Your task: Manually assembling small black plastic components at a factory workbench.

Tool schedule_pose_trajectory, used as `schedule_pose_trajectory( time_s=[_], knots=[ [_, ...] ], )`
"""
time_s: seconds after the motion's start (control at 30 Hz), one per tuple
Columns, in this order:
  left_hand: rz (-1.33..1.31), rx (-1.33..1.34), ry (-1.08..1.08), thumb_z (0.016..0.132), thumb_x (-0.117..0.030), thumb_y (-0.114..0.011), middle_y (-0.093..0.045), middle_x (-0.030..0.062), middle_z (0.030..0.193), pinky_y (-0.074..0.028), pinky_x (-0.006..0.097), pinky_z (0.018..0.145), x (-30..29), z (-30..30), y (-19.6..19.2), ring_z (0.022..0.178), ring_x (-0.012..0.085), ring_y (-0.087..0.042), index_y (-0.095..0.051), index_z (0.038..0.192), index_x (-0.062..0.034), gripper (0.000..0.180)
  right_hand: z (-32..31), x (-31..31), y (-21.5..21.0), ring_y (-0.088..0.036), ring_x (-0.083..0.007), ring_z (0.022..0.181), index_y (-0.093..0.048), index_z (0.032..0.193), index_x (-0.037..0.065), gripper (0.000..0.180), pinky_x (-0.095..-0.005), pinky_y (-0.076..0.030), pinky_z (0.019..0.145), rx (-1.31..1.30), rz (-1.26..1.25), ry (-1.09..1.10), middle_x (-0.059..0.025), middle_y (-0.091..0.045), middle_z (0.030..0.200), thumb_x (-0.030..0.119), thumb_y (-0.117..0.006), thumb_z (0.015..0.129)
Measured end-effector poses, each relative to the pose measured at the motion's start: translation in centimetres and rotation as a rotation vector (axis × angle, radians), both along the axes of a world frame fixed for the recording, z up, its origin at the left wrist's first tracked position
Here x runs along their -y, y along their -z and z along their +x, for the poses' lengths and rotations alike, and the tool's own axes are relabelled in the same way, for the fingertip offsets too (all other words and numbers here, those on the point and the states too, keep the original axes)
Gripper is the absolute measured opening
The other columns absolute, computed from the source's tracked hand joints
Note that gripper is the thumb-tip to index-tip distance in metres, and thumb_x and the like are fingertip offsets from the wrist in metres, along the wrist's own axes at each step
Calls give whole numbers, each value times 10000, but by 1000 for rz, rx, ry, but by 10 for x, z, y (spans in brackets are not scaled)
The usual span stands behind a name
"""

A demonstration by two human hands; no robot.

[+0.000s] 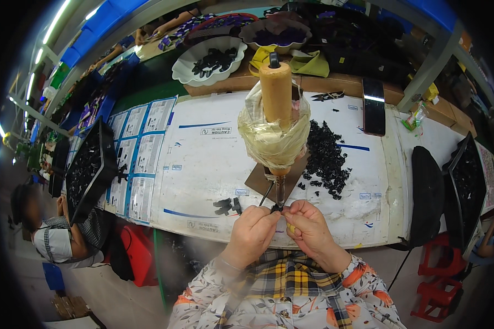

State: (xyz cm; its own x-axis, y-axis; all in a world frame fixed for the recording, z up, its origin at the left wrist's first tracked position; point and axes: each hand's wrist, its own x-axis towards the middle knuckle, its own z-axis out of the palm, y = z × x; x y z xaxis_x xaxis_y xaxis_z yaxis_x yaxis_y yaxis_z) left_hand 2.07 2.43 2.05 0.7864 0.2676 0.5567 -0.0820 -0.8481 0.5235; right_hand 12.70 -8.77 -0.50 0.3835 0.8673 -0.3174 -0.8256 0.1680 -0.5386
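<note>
Fingertips pinched, my left hand [252, 233] and my right hand [311, 230] meet at the table's front edge on a small black plastic part [276, 208], mostly hidden by the fingers. Just above them points the metal tip [280, 189] of an upright tool. It has a wooden handle [276, 90] on top and a clear plastic wrapping [266, 142] round its middle. Under the tool lies a brown plate [259, 182]. A heap of small black parts [326, 159] spreads to the right of the tool. Several larger black pieces [225, 206] lie left of my left hand.
A dark phone [374, 107] lies far right, near black pliers [328, 96]. Black trays [88, 170] [464, 189] of parts flank the table. Behind stands a white scalloped bowl [208, 60] of black pieces. Another person [60, 236] sits at left; red stools [436, 299] stand at right.
</note>
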Motion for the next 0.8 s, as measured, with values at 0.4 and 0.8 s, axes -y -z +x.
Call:
schedule_pose_trajectory(
  time_s=[0.4,0.8],
  knots=[
    [34,33,13,618,83,-624,-524,100,755,-420,317,552,0,-3,1,636,246,-503,-560,872,19,270,-1,0,2,-368,-20,498,-488,823,73,91,-148,-281,426,-11,21,-6,-40,-550,865,-17,-502,831],
    [1,57,7,627,76,-629,-528,97,755,-426,316,556,0,-4,4,636,246,-505,-563,862,13,253,-1,2,3,-375,-24,501,-497,835,66,89,-157,-289,435,6,15,-2,-47,-556,905,-23,-502,827]
  ],
)
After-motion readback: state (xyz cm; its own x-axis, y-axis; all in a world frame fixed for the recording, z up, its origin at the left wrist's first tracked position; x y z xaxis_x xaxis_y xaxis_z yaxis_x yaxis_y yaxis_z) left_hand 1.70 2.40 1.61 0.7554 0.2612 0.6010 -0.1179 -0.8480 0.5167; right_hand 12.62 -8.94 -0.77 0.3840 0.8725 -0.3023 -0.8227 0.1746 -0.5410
